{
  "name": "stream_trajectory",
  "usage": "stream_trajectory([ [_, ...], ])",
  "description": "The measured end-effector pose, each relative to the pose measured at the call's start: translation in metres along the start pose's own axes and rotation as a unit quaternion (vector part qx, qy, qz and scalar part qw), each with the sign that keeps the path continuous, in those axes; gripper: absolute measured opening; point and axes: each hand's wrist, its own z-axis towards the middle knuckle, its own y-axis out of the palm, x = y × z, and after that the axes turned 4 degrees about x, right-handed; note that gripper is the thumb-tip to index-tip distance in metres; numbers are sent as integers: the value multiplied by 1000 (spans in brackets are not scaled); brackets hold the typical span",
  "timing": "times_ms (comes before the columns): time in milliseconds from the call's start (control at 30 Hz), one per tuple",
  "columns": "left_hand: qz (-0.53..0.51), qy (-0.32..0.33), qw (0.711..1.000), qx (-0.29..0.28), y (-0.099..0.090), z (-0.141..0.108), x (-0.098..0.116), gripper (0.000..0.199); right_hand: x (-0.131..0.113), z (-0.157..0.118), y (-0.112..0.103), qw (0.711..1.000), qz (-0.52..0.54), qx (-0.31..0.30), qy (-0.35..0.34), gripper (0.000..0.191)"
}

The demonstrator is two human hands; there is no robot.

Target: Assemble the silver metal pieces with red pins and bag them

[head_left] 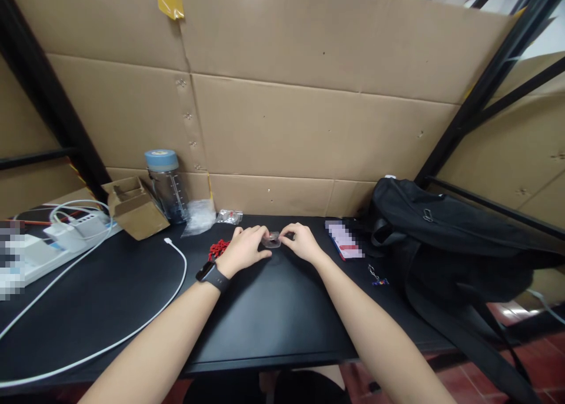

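Note:
A small clear plastic case (271, 240) with something dark inside sits low over the black table between my two hands. My left hand (248, 249), with a dark watch on its wrist, grips the case at its left side, fingers over the far edge. At the right edge of the case, the thumb and forefinger of my right hand (302, 243) are pinched together on it. Red knotted cord (218, 250) lies beside my left hand, partly hidden by it. Just behind is a small clear plastic bag (229, 217) with a bit of red in it.
On the left are a white power strip (33, 261) with chargers, a white cable (174, 301), an open cardboard box (136, 210), a blue-lidded bottle (168, 186) and crumpled clear plastic (199, 217). To the right lie a phone (345, 239), a keyring (376, 276) and a black backpack (459, 239). Cardboard walls the back.

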Motion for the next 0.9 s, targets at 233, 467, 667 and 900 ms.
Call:
stream_trajectory([
  [233,-23,-48,998,14,0,6,-6,15,0,1,-9,997,50,-35,41,10],
  [467,-135,-137,981,-7,-4,10,-10,16,0,1,-15,985,144,-53,84,13],
  [667,-131,-197,971,-27,7,10,-6,45,-5,-4,-15,985,125,-76,92,55],
  [900,-56,-104,992,-32,13,4,-1,28,-10,-3,-19,988,-50,-142,35,30],
])
